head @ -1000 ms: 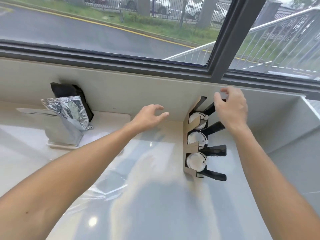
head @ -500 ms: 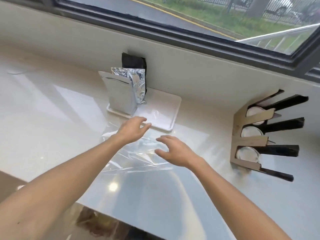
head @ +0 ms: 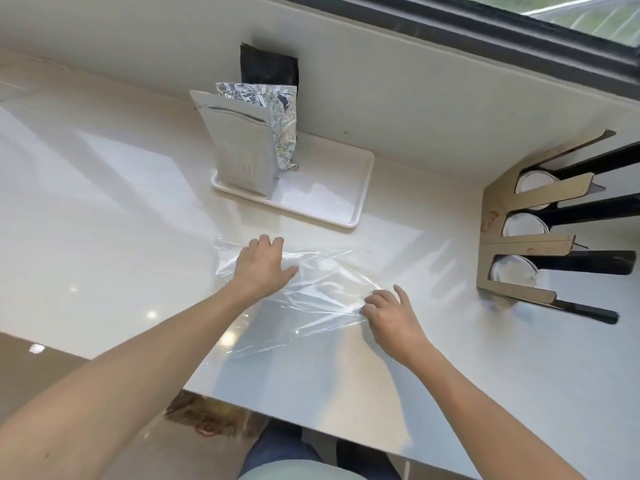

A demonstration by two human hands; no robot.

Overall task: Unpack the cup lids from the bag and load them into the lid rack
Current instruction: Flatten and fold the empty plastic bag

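A clear plastic bag (head: 311, 306) lies flat and crumpled on the pale counter, with no lids visible in it. My left hand (head: 261, 265) rests palm down on the bag's far left part, fingers spread. My right hand (head: 389, 311) touches the bag's right edge with curled fingers; a firm pinch cannot be made out. The lid rack (head: 530, 244), brown cardboard with black arms, stands at the right against the wall. White cup lids (head: 524, 225) sit in its three slots.
A white tray (head: 346, 209) beyond the bag carries a grey pouch (head: 239, 150), a crumpled foil bag (head: 280, 123) and a black pouch (head: 268, 65). The counter's near edge (head: 277, 414) runs just under my forearms. A window frame crosses the top right.
My right hand left the rack and came down to the bag's right edge. My left hand dropped onto the bag. The view swung down and left.
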